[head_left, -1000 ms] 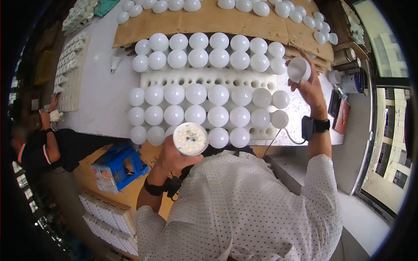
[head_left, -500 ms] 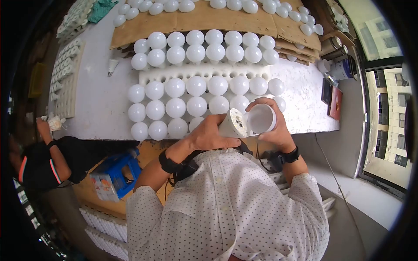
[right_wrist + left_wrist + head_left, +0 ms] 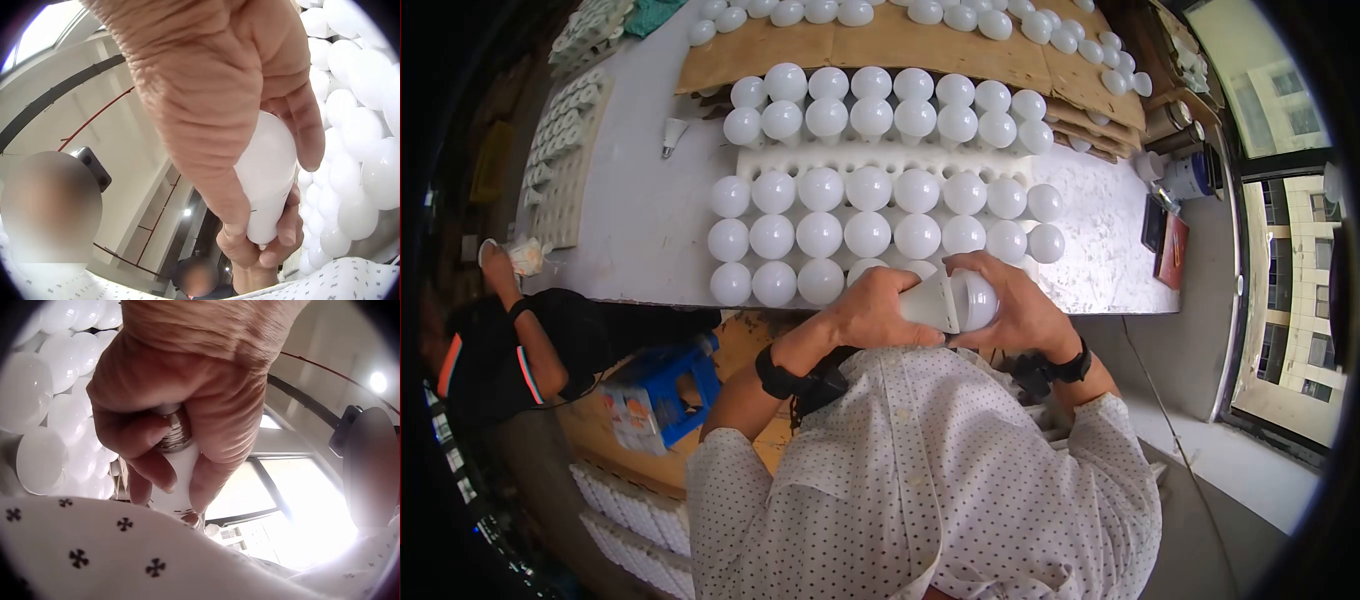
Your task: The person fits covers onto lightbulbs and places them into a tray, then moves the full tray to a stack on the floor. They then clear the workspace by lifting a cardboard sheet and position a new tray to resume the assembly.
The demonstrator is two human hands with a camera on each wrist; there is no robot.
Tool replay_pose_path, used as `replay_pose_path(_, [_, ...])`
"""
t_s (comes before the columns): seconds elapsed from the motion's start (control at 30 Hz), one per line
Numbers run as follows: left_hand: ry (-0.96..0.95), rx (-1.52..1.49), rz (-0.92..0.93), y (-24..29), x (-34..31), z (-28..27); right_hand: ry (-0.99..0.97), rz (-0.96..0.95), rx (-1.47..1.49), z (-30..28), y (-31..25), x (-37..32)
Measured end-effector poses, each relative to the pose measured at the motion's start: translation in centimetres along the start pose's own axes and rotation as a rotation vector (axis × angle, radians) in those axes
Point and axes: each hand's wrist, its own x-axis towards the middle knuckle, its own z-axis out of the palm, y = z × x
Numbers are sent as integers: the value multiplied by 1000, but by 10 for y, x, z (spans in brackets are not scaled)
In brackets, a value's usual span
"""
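Just above the shirt front, the left hand (image 3: 878, 308) grips a white bulb base (image 3: 930, 304). Its metal screw cap (image 3: 176, 430) shows between the fingers in the left wrist view. The right hand (image 3: 1022, 306) holds a white dome cover (image 3: 977, 298) against the wide end of that base. In the right wrist view the right hand (image 3: 240, 106) curls round the cover (image 3: 270, 150), and the left hand (image 3: 265, 247) is below at the base. In the head view cover and base touch, with the rim of the base showing between them.
Rows of white bulbs (image 3: 867, 234) stand in a foam tray (image 3: 785, 158) on the table. Domes lie on cardboard (image 3: 900, 48) behind. A lone bulb (image 3: 672, 134) is at the left, a blue stool (image 3: 670, 395) below. Another person's arm (image 3: 535, 345) is at far left.
Both hands came together in front of the shirt. The cover, earlier apart with its hollow side showing, has been turned and brought onto the base, hiding the LED board.
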Motion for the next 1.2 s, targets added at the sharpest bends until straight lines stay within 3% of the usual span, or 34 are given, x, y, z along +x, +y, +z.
replay_pose_path(0.23, [8, 125, -6, -6, -2, -1, -68, 57, -61, 13, -6, 6])
replay_pose_path(0.33, [0, 122, -15, -7, -3, 0, 4, -8, 7, 24, -3, 9])
replay_pose_path(0.4, [-7, 117, -18, -7, -2, 0, 226, -298, 94, 35, 1, 13])
replay_pose_path(0.5, [-18, 70, 49, -6, -1, 1, 268, -316, 148, 44, 8, 9])
replay_pose_path(0.6, [-51, 49, 77, 2, 0, -2, 265, -277, 241, 46, 10, 8])
replay_pose_path(0.7, [-141, 34, -33, 5, 7, -7, 249, -235, 262, 43, 12, 9])
replay_pose_path(0.73, [-176, -103, -89, 2, 12, -8, 257, -228, 258, 42, 11, 8])
replay_pose_path(0.8, [-217, -313, -200, 10, 16, -11, 344, 22, 342, 41, 5, 6])
replay_pose_path(0.83, [-232, -305, -204, 8, 19, -11, 411, 53, 330, 33, 5, 3])
replay_pose_path(0.9, [-55, -247, -41, 3, 22, -7, 615, 108, 293, 9, 15, -16])
replay_pose_path(0.93, [132, 156, 78, 7, 15, -9, 803, 113, 249, 6, 28, -28])
replay_pose_path(0.97, [112, 158, 81, 1, 15, -4, 897, 203, 146, 2, 37, -42])
replay_pose_path(1.03, [228, 686, 510, -22, 20, 12, 711, 203, -403, 4, 50, -60])
replay_pose_path(1.2, [27, 977, 652, -30, 59, 38, 674, 388, -374, 43, 85, -54])
